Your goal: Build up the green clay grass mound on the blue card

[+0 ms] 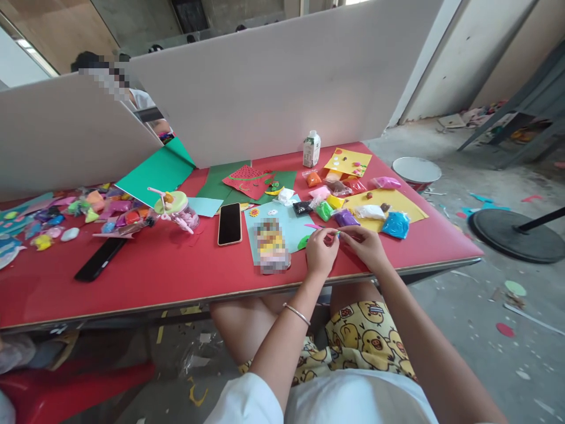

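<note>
Two hands (322, 250) (365, 246) at one tiny piece (338, 234), one blue packet (396, 225) nearby

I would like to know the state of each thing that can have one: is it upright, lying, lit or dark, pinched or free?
Left hand: pinching a small piece
Right hand: pinching too
Black-screened phone: lying, dark
White carton: upright
Blue packet: filled, lying

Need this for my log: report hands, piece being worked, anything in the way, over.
Left hand and right hand together at red table. Small piece between fingertips, details unclear. Purple packet close beyond, not blocking.
</note>
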Demonstrator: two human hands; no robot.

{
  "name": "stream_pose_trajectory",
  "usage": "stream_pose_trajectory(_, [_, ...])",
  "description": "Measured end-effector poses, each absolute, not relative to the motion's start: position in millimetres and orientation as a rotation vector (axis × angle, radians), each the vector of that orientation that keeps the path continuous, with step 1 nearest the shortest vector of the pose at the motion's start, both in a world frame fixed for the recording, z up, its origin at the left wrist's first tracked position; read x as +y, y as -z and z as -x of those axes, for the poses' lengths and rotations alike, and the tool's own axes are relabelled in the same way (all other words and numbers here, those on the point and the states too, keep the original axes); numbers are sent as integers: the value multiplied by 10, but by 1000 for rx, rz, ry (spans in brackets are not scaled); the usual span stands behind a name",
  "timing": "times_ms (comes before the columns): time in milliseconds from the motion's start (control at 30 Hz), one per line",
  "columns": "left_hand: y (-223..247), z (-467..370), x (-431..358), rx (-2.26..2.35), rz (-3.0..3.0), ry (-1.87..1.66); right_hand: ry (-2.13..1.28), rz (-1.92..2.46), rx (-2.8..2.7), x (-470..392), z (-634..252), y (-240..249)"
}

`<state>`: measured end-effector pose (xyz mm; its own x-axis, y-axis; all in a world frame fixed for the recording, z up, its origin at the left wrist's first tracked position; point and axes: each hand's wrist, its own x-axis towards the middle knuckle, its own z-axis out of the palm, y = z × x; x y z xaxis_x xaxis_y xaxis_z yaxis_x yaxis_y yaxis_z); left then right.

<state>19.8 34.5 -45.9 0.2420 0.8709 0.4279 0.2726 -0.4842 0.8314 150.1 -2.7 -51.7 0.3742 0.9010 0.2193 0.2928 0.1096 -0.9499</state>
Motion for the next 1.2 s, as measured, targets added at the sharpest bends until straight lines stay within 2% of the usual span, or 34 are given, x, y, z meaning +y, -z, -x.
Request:
stream_pose_trajectory(700, [452, -194, 303, 1006, -1819, -1186, -629, 1494, -1183, -65, -1484, 461])
stream_pose_trajectory(1200, [367, -157, 217, 846, -1486, -999, -590, 1589, -1131, -147, -1425, 415])
